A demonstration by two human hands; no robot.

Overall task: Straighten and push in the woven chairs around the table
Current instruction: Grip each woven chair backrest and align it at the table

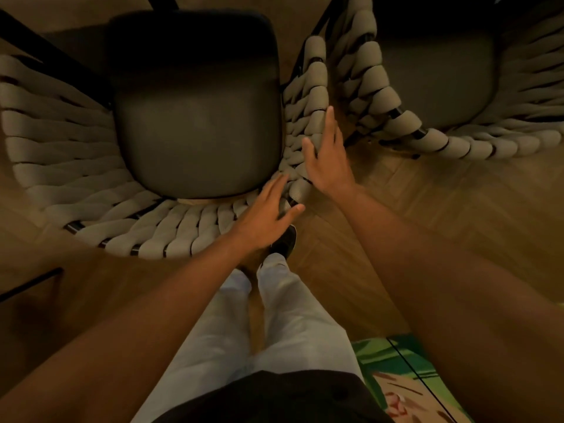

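The wooden floor (442,209), laid in a herringbone pattern, spreads under and around both hands. On it, ahead of the hands, stands the nearer woven chair (76,154): a curved back and sides of thick pale bands wrapped on a dark frame, enclosing a dark seat cushion (198,129) that lies ahead and to the left of both hands. A second woven chair (396,117) of the same make stands just beyond the right hand, to its right; the two chairs' woven sides come close together ahead of that hand's fingertips, though whether they touch cannot be told. The second chair's own dark seat (433,80) sits farther off to the right.

Below the arms are the person's pale trousers (274,315), and a dark shoe (285,242) shows just behind the left hand, by the chair's rim. A green patterned surface (396,361) lies under the right forearm.

The right hand (328,157) is open, fingers straight and together, laid flat against the right side of the nearer chair's woven back. The left hand (265,212) is open too, fingers spread and extended, resting on the rear right corner of the same chair's rim, just behind the right hand. Neither hand curls around anything.
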